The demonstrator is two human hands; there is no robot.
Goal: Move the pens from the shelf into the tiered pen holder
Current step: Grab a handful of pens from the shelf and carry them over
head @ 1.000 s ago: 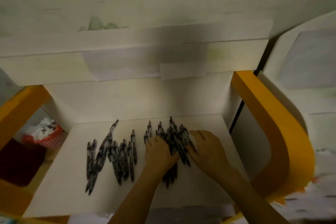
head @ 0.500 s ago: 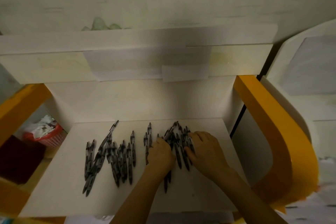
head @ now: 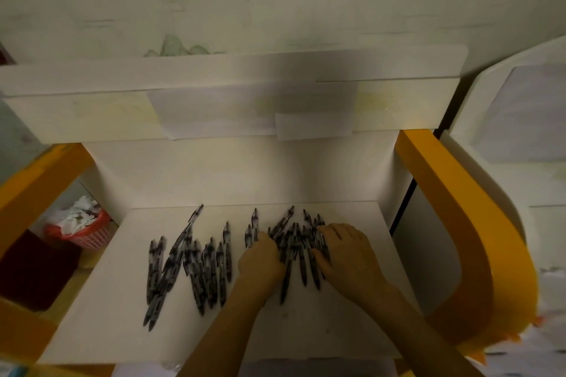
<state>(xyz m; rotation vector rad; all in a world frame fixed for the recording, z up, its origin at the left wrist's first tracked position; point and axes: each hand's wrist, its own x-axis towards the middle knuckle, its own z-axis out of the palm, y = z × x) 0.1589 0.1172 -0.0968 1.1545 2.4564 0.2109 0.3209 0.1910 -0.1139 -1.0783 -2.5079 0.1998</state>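
Left hand (head: 260,257) curls its fingers against a bunch of pens (head: 295,242) | right hand (head: 343,251) presses flat-fingered on the bunch's other side | more pens (head: 190,263) lie scattered left on the white shelf (head: 306,330) | red basket (head: 82,232) beyond.

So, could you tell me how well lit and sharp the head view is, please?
Head view: dim and yellowish, a broad shadow on the upper shelf board; the pens are soft and smeared, both hands slightly blurred; wide-angle bending curves the orange frame.
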